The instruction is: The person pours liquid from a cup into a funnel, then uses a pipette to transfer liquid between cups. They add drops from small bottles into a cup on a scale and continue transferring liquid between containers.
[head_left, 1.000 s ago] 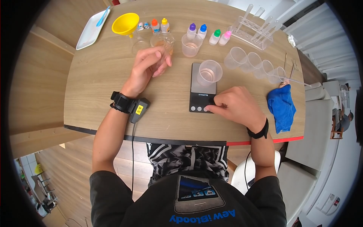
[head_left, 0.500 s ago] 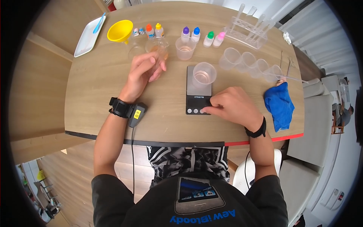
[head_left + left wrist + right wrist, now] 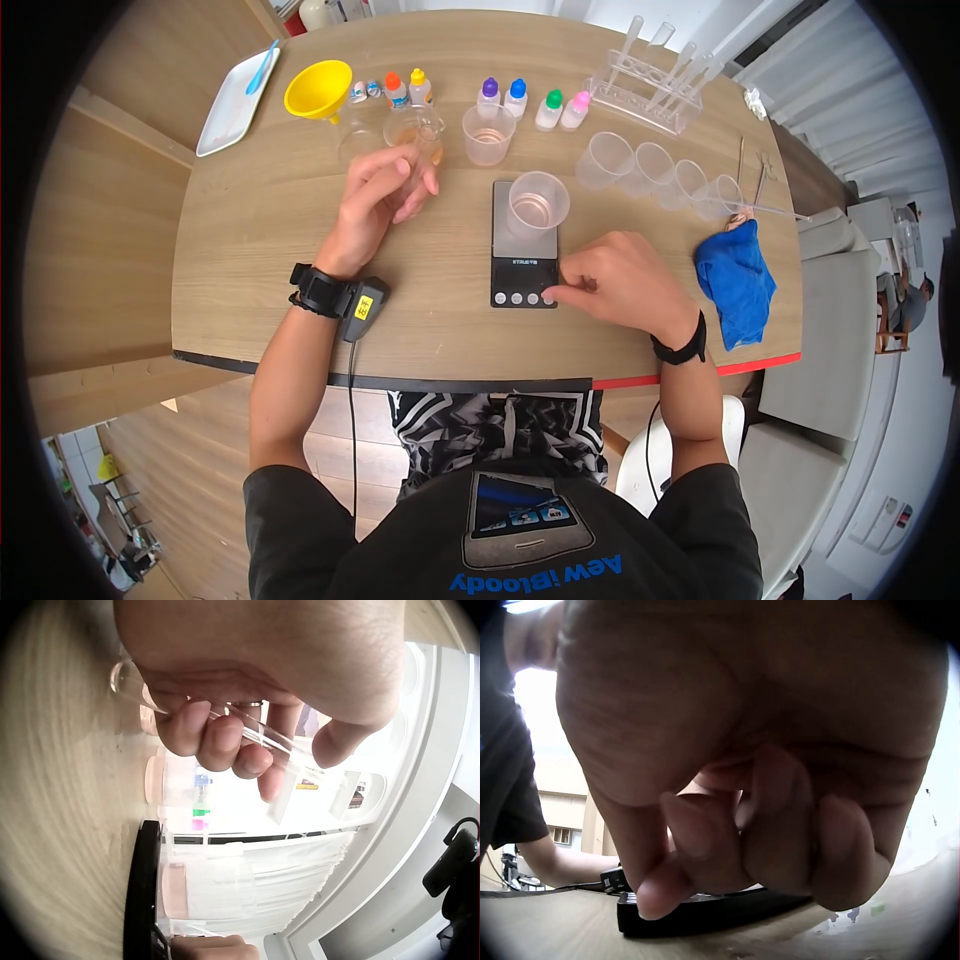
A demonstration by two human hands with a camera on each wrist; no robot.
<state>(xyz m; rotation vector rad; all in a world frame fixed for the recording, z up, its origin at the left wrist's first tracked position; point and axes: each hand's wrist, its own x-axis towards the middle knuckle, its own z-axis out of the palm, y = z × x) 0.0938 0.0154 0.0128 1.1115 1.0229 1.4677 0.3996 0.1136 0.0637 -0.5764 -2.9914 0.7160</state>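
A clear cup (image 3: pixel 538 203) with a little pinkish liquid stands on the black digital scale (image 3: pixel 503 272). My right hand (image 3: pixel 625 285) is at the scale's near right corner, fingers curled in and holding nothing. Its thumb tip touches the row of round buttons at the right end. In the left wrist view, my left hand (image 3: pixel 247 682) holds a clear test tube (image 3: pixel 259 733) slantwise, its fingers curled round it. From the head view, this hand (image 3: pixel 375 205) is left of the scale and mostly hides the tube.
Behind the scale are another cup (image 3: pixel 487 140), coloured-cap dropper bottles (image 3: pixel 549 110) and a test tube rack (image 3: pixel 640 105). Several cups (image 3: pixel 605 160) line the right, near a blue cloth (image 3: pixel 737 280). A yellow funnel (image 3: pixel 318 90) and white tray (image 3: pixel 235 105) stand at the far left.
The head view has shifted slightly. My right thumb has slid a little to the right along the scale's buttons, showing more of them. The left hand keeps its hold on the test tube.
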